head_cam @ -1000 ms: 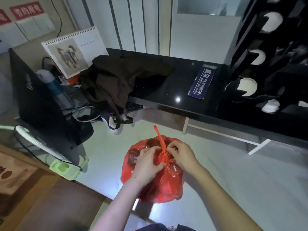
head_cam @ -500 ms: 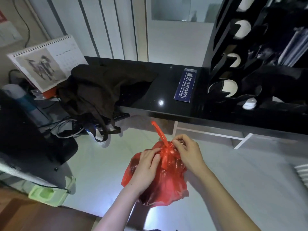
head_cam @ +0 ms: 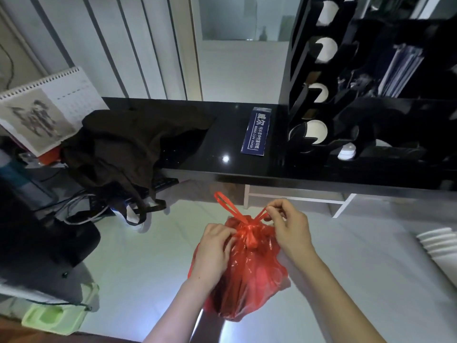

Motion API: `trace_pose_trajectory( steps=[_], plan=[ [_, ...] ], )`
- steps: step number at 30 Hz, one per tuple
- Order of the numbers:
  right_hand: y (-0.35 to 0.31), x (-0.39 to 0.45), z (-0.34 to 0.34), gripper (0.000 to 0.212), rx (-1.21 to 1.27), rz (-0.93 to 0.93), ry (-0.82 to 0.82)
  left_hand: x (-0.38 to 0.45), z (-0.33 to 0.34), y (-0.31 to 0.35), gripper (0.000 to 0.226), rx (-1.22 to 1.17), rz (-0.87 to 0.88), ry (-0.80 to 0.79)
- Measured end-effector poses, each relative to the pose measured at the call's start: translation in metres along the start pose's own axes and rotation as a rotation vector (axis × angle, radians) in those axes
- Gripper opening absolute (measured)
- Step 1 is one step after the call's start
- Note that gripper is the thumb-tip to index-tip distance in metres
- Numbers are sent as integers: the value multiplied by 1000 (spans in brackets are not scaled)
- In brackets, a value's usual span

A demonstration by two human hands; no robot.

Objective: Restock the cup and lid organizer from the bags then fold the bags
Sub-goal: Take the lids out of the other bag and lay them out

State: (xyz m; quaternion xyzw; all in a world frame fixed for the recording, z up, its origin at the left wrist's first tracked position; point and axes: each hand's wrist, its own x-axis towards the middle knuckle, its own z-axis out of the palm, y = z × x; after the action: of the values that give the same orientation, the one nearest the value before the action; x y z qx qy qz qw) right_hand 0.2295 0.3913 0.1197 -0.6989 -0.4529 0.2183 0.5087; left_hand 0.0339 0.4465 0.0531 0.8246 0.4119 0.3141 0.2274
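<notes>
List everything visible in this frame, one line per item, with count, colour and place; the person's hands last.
Plastic bag: one, red, knotted, on the white surface between the hands.
Bag handle loops: two, red, above the knot.
Cup and lid organizer: one, black, right on the black counter, white discs in its slots.
Copy-paper label: one, blue, on the counter.
Cloth bag: one, dark brown, draped over the counter's left end.
Calendar: one, white, far left.
Container: one, light green, bottom left.
Left hand: grip at the knot.
Right hand: pinches one loop.
</notes>
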Motion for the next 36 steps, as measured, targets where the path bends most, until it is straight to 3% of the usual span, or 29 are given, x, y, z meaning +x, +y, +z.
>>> trace_pose_trajectory(
  steps=[8,20,26,29,33,36],
  plan=[
    [-21,3,-25,19,82,-8,158,2,7,1,11,12,64,29],
    [-46,13,-54,19,245,-75,284,-7,8,-1,12,5,-31,0],
    [-54,22,-49,10,400,-24,104,3,3,6,16,-5,-81,-10],
    [-38,18,-39,17,441,65,-9,4,1,5,16,-15,-147,-27],
    [3,9,-26,25,158,138,-117,0,2,8,16,-33,-204,-10],
    [24,3,-21,35,-142,56,-380,-2,6,8,11,-10,-213,7]
  ],
)
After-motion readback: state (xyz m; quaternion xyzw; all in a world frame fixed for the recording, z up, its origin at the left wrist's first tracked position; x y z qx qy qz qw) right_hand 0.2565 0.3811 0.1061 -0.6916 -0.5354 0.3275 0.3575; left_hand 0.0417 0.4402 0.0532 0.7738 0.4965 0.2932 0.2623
